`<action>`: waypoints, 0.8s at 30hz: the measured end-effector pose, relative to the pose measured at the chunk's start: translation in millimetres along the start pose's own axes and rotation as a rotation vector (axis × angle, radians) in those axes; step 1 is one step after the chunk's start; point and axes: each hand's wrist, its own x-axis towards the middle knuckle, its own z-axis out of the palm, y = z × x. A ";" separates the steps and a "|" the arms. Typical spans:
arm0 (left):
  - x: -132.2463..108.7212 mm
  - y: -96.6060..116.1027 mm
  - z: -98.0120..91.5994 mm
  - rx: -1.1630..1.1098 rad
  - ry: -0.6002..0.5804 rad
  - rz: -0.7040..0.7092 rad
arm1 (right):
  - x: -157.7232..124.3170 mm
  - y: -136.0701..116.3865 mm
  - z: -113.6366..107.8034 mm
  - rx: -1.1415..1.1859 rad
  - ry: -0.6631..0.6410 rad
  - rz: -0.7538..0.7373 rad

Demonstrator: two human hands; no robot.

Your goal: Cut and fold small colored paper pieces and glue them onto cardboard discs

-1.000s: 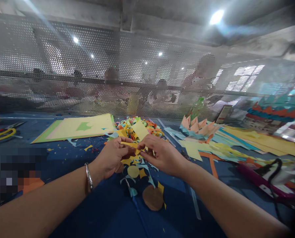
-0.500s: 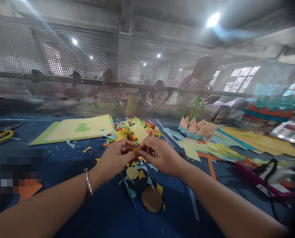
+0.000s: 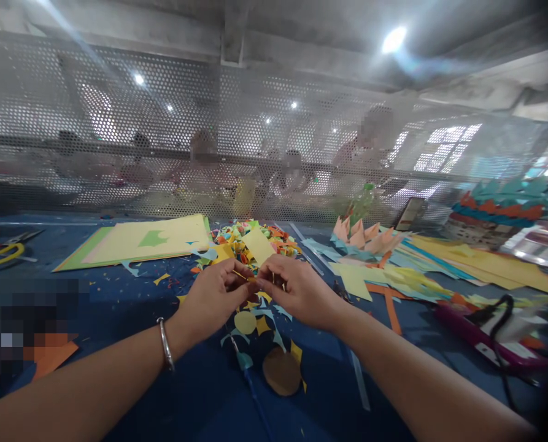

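Observation:
My left hand (image 3: 213,298) and my right hand (image 3: 296,288) meet over the blue table (image 3: 117,294), fingertips pinched together on a small yellow paper strip (image 3: 243,275). A metal bangle (image 3: 165,344) circles my left wrist. Below the hands lies a scatter of yellow and teal paper cut-outs (image 3: 255,322) and a brown paper disc (image 3: 281,371). Just beyond the fingertips a yellow paper square (image 3: 258,244) rests on a heap of coloured paper scraps (image 3: 250,239).
Yellow and green paper sheets (image 3: 140,240) lie at the left back. Yellow-handled scissors (image 3: 0,252) sit far left. Orange paper flower shapes (image 3: 363,233), long paper strips (image 3: 476,261) and a pink tool with a black cable (image 3: 485,328) are right. A perforated metal screen (image 3: 163,141) stands behind, with people beyond.
The pinched strip looks smaller between my fingertips than a second ago, and both hands have closed in slightly. The view has shifted a little.

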 end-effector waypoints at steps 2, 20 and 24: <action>0.1 -0.8 -0.1 -0.005 0.000 -0.007 | 0.1 0.5 0.1 0.000 0.008 0.001; -0.4 -3.6 -0.1 0.055 0.002 0.062 | 0.0 0.9 2.0 0.004 -0.003 -0.021; -1.4 -3.0 -1.4 0.103 -0.014 0.108 | -0.7 0.9 2.3 0.013 0.025 -0.015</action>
